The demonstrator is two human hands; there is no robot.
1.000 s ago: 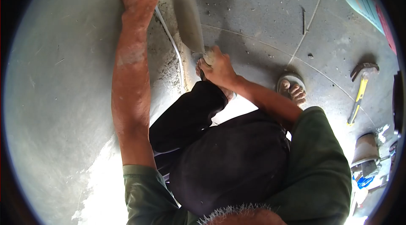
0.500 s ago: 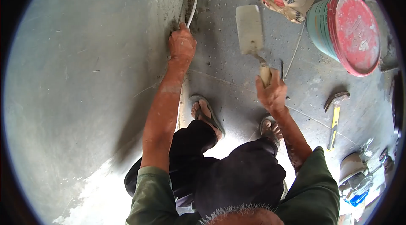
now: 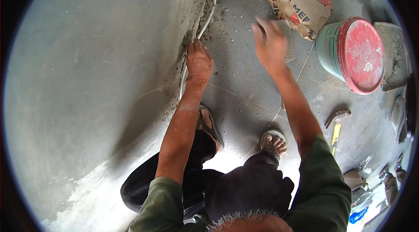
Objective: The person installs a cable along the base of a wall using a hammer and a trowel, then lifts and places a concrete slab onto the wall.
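Observation:
My left hand (image 3: 199, 61) is closed on a white cable (image 3: 212, 10) that runs along the foot of the grey wall (image 3: 96, 57). Its fingertips press at the rough joint between wall and floor. My right hand (image 3: 271, 44) is raised over the floor, its fingers apart and somewhat blurred, and holds nothing that I can see. Partly hidden behind it, the trowel (image 3: 288, 40) lies on the floor with its blade beside the paper bag (image 3: 304, 7).
A green bucket (image 3: 328, 44) with a red lid stands at the right, before a grey tray (image 3: 395, 53). Nearer lies a hammer (image 3: 336, 134) with a yellow handle. Further tools and a pot (image 3: 354, 179) are at the lower right. Both feet are on the floor.
The trowel has left my right hand and lies on the floor. My left hand has moved along the wall joint with the cable. The view has shifted, bringing in the bag and bucket.

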